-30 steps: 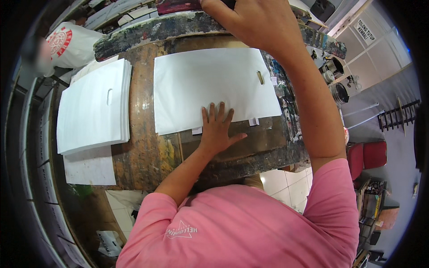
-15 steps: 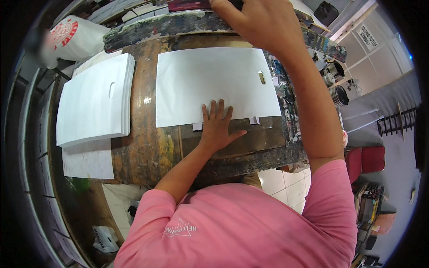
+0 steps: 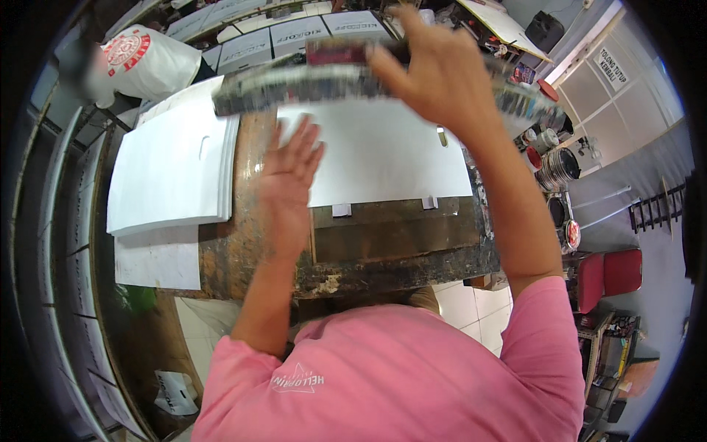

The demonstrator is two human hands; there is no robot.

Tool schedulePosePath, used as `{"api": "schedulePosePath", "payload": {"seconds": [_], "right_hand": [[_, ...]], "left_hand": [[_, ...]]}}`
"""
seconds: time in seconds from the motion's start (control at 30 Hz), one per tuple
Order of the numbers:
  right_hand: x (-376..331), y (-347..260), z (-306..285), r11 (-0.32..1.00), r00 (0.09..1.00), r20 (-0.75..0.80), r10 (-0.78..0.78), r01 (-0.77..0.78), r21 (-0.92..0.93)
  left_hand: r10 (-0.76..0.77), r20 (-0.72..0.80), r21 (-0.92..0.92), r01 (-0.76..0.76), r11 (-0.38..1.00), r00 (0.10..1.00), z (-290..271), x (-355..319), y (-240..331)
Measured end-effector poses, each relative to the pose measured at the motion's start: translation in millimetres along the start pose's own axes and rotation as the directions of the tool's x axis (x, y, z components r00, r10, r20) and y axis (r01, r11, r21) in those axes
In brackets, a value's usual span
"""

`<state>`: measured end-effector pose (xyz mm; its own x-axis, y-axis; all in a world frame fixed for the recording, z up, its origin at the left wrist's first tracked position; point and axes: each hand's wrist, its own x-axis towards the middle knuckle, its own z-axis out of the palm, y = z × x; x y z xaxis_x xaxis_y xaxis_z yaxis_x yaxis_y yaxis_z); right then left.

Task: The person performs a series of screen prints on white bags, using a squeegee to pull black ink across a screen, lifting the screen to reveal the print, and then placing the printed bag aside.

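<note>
A white flat bag (image 3: 390,158) with an oval handle hole lies on the dark board of a worn, paint-stained table (image 3: 254,158). Above its far edge is a raised, paint-crusted frame (image 3: 294,87), blurred by motion. My right hand (image 3: 442,77) is at this frame, thumb and forefinger apart; its other fingers are partly hidden. Lifted and smeared, my left hand (image 3: 289,173) has its fingers spread over the bag's left edge and holds nothing. Two small white tabs, including the left tab (image 3: 342,210), sit along the bag's near edge.
A thick stack of white bags (image 3: 166,162) lies to the left on a white sheet (image 3: 158,258). Printed white bags (image 3: 298,33) are laid out beyond the frame. Paint cans (image 3: 557,168) and a red chair (image 3: 621,271) stand at right. Another person (image 3: 147,62) is at far left.
My left hand has lifted off the bag and moved left. The frame has come down toward me, covering the bag's far edge. My right hand has come nearer with its fingers spreading.
</note>
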<state>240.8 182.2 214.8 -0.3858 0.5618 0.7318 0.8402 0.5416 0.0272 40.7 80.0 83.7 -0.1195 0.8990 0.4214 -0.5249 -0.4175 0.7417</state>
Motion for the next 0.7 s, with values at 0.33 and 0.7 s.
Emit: {"api": "schedulePosePath", "payload": {"seconds": [0.33,0.7], "right_hand": [[-152,0,67,0.906,0.710,0.704,-0.031,-0.278,0.320],[-223,-43,96,0.939,0.769,0.638,-0.049,-0.182,0.291]], "left_hand": [[-0.716,-0.347,-0.384,0.605,0.697,0.605,-82,-122,-12],[-0.794,-0.348,-0.466,0.642,0.608,0.499,-110,-138,-39]]}}
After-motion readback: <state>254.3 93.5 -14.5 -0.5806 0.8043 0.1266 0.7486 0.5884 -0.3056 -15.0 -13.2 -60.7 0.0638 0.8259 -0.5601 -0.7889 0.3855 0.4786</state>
